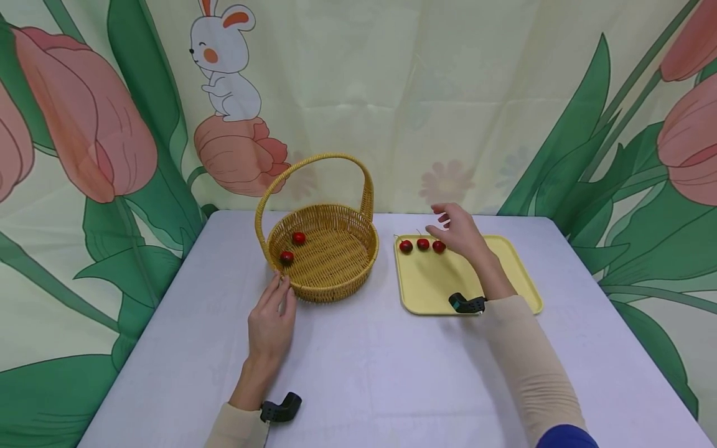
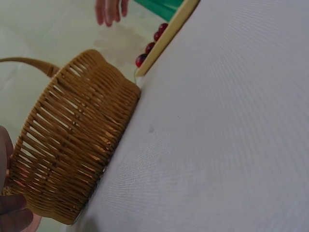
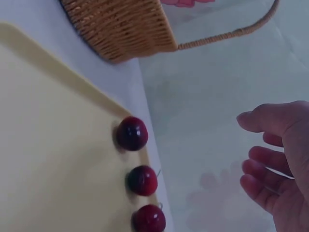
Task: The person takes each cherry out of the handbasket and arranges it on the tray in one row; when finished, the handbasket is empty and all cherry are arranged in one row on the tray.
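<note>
My left hand (image 1: 271, 326) holds the near-left rim of a round wicker basket (image 1: 336, 292) with a tall arched handle, its fingertips at the rim and the thumb lower outside. Inside the basket, near its left wall, lie two dark red cherries, one farther back (image 1: 299, 238) and one nearer (image 1: 287, 257). Above the far part of a yellow tray (image 1: 448, 292) hovers my right hand (image 1: 456, 230), thumb and fingers apart, with nothing between them. Several cherries (image 3: 143, 180) sit in a row along the tray's far edge; the head view shows three, and the hand may cover another.
A white cloth covers the table (image 1: 358, 373). Behind it hangs a curtain (image 1: 476, 112) printed with tulips and a rabbit. The basket's handle (image 1: 313, 158) rises high over its bowl. A strip of table separates basket and tray. Each wrist carries a small black camera (image 1: 282, 407).
</note>
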